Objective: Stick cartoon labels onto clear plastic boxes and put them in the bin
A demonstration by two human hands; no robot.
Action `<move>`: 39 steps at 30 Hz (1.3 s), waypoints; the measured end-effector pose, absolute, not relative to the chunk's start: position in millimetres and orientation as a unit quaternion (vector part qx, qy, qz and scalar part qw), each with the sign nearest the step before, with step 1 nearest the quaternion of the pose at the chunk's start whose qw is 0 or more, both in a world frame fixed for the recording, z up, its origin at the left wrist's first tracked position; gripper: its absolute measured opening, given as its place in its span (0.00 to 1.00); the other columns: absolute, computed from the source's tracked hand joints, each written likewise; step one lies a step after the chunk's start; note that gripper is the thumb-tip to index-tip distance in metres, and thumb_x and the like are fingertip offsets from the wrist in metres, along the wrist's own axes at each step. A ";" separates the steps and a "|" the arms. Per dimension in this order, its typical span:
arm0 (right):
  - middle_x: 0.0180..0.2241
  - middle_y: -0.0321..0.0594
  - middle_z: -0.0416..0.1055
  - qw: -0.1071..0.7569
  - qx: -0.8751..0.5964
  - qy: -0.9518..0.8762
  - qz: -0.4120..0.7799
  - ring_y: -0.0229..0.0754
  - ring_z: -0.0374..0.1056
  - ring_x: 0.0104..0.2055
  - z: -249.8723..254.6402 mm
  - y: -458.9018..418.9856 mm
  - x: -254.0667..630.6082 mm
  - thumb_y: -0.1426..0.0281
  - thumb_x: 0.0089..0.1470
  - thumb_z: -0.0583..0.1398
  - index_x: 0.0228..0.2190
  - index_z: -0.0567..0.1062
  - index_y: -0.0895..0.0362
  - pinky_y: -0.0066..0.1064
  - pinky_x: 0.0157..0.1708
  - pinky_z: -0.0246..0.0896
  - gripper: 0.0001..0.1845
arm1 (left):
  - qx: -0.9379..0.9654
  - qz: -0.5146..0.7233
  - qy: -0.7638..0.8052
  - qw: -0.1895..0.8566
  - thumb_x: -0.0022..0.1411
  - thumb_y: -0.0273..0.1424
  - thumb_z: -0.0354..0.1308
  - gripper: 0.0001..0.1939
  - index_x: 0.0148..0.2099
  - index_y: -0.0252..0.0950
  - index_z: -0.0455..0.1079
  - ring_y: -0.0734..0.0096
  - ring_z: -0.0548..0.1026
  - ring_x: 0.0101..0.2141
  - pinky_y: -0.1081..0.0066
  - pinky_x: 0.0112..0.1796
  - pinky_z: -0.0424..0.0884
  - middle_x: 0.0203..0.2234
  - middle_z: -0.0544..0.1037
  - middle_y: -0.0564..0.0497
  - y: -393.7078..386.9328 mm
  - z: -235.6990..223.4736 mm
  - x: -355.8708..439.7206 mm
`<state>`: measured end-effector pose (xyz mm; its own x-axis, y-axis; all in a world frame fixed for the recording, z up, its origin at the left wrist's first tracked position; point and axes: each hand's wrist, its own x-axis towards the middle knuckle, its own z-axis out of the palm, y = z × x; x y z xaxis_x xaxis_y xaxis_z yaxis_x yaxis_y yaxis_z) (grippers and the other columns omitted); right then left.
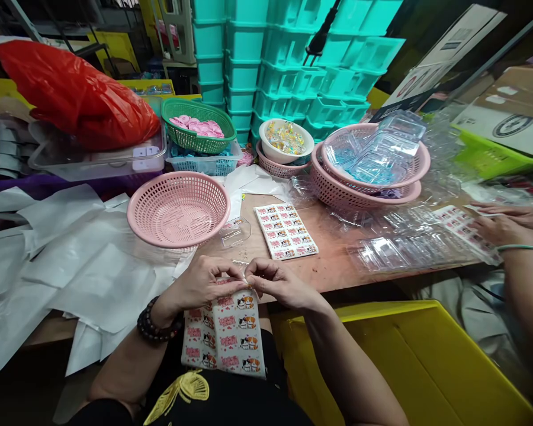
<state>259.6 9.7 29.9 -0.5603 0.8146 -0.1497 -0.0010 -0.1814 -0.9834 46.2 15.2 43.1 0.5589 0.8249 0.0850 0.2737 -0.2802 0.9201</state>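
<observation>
Over your lap, just off the desk's (333, 269) near edge, hangs the sticker sheet (240, 331), its top edge at your fingertips. It is pale and printed in repeating rows: pink lettering with small hearts beside a pair of cartoon animals, one black and white, the other orange and white. A lengthwise line divides two columns, and the left part sits at a slightly different angle; you cannot tell here whether that is a fold or a second sheet.

Your left hand (204, 284) and right hand (284, 285) nearly meet at the top, each with thumb and forefinger pressed together. A pale bit shows between them, too small to identify.

Near the desk's front edge lies a matching stack of sheets (286, 232), flat and slightly turned, with a pink basket (178, 208) to its left. Another person's hands (509, 228) work by similar sheets toward the desk's right end.
</observation>
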 end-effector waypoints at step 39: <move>0.32 0.37 0.77 0.549 -0.521 -0.566 0.327 0.42 0.72 0.30 -4.8 73.3 359.8 0.63 0.47 0.69 0.67 0.53 0.46 0.38 0.34 0.74 0.51 | 0.706 0.433 0.493 0.267 0.60 0.45 0.63 0.29 0.60 0.41 0.67 0.56 0.71 0.57 0.54 0.58 0.66 0.57 0.73 0.44 15.8 6.4 47.1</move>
